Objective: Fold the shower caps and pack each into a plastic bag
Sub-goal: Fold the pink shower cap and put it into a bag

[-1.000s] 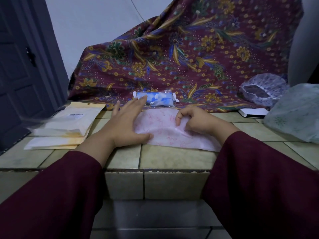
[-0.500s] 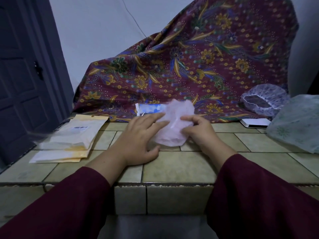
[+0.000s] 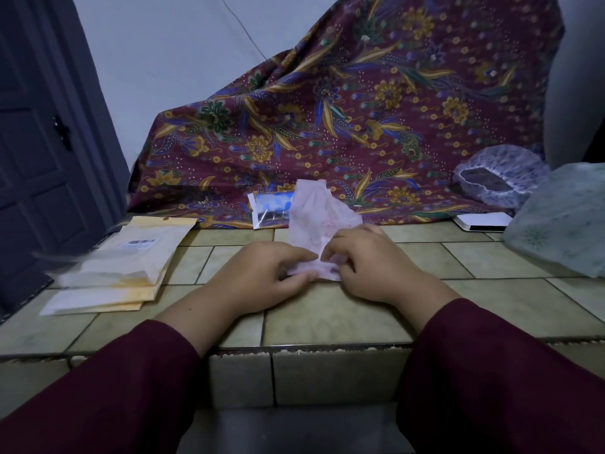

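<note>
We see a counter [image 3: 327, 322] of pale greenish tiles with dark grout lines, its front edge dropping to a tiled face. Behind it rises a plain whitish wall [image 3: 170, 54] with 1 thin cable [image 3: 244, 29] running down it. A maroon batik cloth [image 3: 376, 126] with gold and blue flowers drapes over something bulky at the back. At the left stands a dark panelled door [image 3: 36, 152] with a handle. The light is dim and bluish.

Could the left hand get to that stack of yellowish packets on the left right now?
Probably yes, once it lets go. The left hand is pinching the pink shower cap, but only bare tiled counter lies between it and the packets.
</note>
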